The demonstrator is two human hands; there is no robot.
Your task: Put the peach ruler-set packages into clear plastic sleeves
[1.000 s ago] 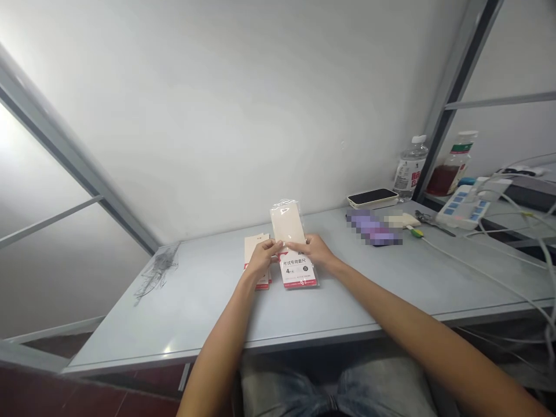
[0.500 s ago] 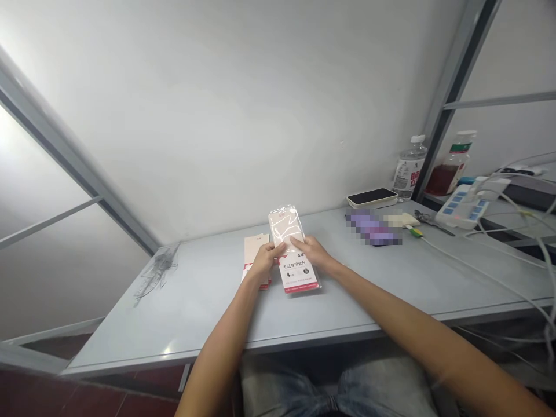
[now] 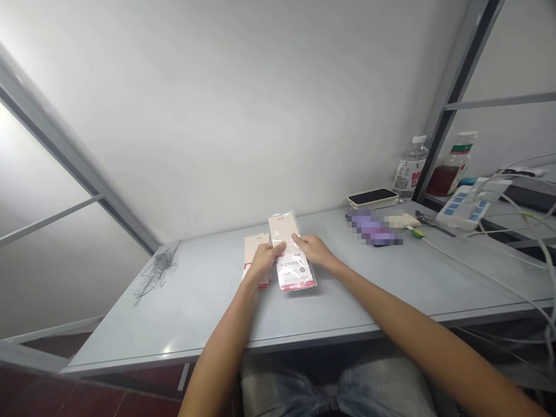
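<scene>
A ruler set packet (image 3: 292, 269), cream above and white below with a red bottom band, sits in a clear plastic sleeve. Chinese print runs across its lower half. My left hand (image 3: 264, 258) grips its left edge, thumb on the front. On the opposite edge my right hand (image 3: 316, 250) is closed the same way, its thumb near the middle of the front. Just left of it, similar cream and red packets (image 3: 255, 246) lie stacked on the desk, partly hidden behind my left hand.
On the grey desk (image 3: 195, 313), to the right, are a phone in a pale case (image 3: 372, 198), a blurred purple item (image 3: 373, 227), keys (image 3: 428, 220) and a white cable (image 3: 473, 269). A clear bottle (image 3: 410, 168), a jar of dark liquid (image 3: 452, 168) and a power strip (image 3: 463, 205) stand beyond.
The held packet has tilted a little, so the glare on its sleeve has mostly gone and its cream upper part shows plainly. Both hands keep hold of it.
</scene>
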